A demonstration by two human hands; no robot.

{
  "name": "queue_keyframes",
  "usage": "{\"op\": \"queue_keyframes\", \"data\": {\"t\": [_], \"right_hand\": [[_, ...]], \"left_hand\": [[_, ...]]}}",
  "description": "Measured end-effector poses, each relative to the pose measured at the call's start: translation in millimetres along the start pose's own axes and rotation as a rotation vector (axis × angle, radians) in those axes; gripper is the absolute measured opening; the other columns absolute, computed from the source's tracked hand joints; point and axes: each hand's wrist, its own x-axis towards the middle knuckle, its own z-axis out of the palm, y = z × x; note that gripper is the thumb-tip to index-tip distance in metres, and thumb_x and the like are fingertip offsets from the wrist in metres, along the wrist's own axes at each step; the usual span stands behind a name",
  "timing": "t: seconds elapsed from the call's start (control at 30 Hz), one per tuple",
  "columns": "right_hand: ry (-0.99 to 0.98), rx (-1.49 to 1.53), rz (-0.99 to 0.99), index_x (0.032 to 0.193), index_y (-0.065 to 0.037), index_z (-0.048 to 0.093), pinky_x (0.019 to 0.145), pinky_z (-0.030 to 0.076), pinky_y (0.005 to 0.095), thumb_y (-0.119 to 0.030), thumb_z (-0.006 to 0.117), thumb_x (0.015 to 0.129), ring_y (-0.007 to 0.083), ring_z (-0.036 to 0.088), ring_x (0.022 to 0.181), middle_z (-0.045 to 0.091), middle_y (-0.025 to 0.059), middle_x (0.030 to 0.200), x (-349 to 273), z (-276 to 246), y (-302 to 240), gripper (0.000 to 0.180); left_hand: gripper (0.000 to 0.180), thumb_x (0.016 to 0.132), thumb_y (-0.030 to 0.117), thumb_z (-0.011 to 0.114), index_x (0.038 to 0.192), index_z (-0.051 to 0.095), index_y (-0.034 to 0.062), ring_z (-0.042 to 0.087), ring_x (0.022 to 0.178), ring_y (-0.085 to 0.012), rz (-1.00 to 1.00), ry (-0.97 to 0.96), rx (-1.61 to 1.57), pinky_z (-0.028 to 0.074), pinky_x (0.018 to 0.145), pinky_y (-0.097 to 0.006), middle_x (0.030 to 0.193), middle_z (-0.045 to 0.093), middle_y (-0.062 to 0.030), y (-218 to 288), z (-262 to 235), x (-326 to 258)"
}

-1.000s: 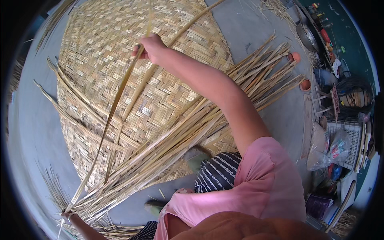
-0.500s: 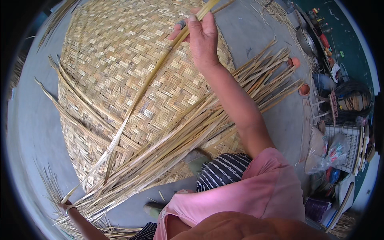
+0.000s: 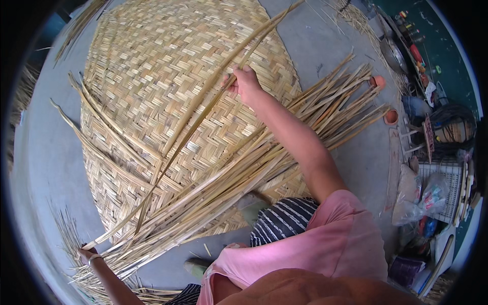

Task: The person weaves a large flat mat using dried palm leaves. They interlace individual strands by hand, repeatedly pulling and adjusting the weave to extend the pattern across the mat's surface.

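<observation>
Where the grey concrete floor (image 3: 46, 152) spreads out smooth and dusty, a large round mat of pale woven bamboo strips (image 3: 168, 76) lies flat on it, its herringbone weave tight in the middle and ragged at the near edge, where loose ends stick out. Across that near edge lies a thick sheaf of long, flat, straw-coloured bamboo splints (image 3: 264, 157), fanning toward the right and partly covering the weave. The right hand (image 3: 247, 84) is closed around a few long thin bamboo strips (image 3: 203, 114) that arc over the mat, their far tips reaching past its top rim. The left hand (image 3: 87, 252), a band at its wrist, pinches the lower ends of the same strips just off the mat's near corner, beside scattered splinters. A pink sleeve and a dark striped cloth (image 3: 284, 221) sit just beside the sheaf. Along the right wall runs clutter: two small terracotta pots (image 3: 390, 117), a metal bowl (image 3: 391, 51), a white wire rack (image 3: 450, 183) and plastic bags (image 3: 422, 198), well apart from the mat.
</observation>
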Motion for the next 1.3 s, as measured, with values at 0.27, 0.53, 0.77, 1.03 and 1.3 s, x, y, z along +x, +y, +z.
{"op": "queue_keyframes", "data": {"t": [0.27, 0.53, 0.77, 1.03, 1.3], "right_hand": [[0.071, -0.145, -1.132, 0.122, -0.005, 0.042, 0.062, 0.058, 0.0357, -0.016, 0.041, 0.105, 0.0231, 0.068, 0.072, 0.063, 0.0111, 0.088, -39.0, 19.9, -127.5, 0.020], [0.119, 0.138, 0.112, 0.106, -0.002, 0.049, 0.064, 0.056, 0.0348, -0.015, 0.049, 0.099, 0.0232, 0.067, 0.075, 0.067, 0.0131, 0.087, 46.7, -69.1, -11.2, 0.015], [0.007, 0.058, 0.125, 0.102, -0.004, 0.052, 0.064, 0.056, 0.0348, -0.017, 0.048, 0.101, 0.0232, 0.068, 0.077, 0.067, 0.0113, 0.087, 50.3, -37.8, -2.9, 0.014], [0.126, 0.119, -0.246, 0.110, 0.004, 0.046, 0.072, 0.060, 0.0412, -0.027, 0.041, 0.104, 0.0296, 0.070, 0.080, 0.067, 0.0182, 0.094, 86.0, -12.8, -127.6, 0.032], [-0.038, -0.287, 0.039, 0.131, -0.004, 0.042, 0.078, 0.058, 0.0435, -0.043, 0.043, 0.103, 0.0326, 0.070, 0.089, 0.066, 0.0190, 0.102, 74.8, 47.3, -53.8, 0.048]], "left_hand": [[0.039, 0.096, 0.047, 0.054, 0.074, 0.057, 0.0150, 0.045, 0.044, -0.0092, -0.142, -0.259, 0.007, 0.034, 0.039, -0.023, 0.057, 0.052, 0.0022, -16.8, 5.9, 11.7], [0.037, 0.098, 0.043, 0.052, 0.074, 0.056, 0.0148, 0.039, 0.044, -0.0078, -0.138, -0.311, 0.004, 0.029, 0.039, -0.023, 0.054, 0.044, 0.0039, 3.0, 56.4, -77.2], [0.037, 0.098, 0.043, 0.053, 0.082, 0.067, 0.0130, 0.045, 0.042, -0.0085, -0.140, -0.193, 0.051, 0.033, 0.037, -0.023, 0.056, 0.055, 0.0018, -8.1, 16.2, -33.0], [0.033, 0.098, 0.037, 0.056, 0.081, 0.065, 0.0100, 0.055, 0.050, -0.0136, -0.287, -0.572, -0.203, 0.049, 0.049, -0.027, 0.061, 0.061, -0.0012, 9.1, 74.0, -128.3], [0.018, 0.093, 0.027, 0.067, 0.104, 0.068, 0.0121, 0.054, 0.057, -0.0153, -0.554, -0.751, -0.544, 0.050, 0.054, -0.025, 0.074, 0.063, -0.0056, -21.7, 178.3, -287.3]]}}
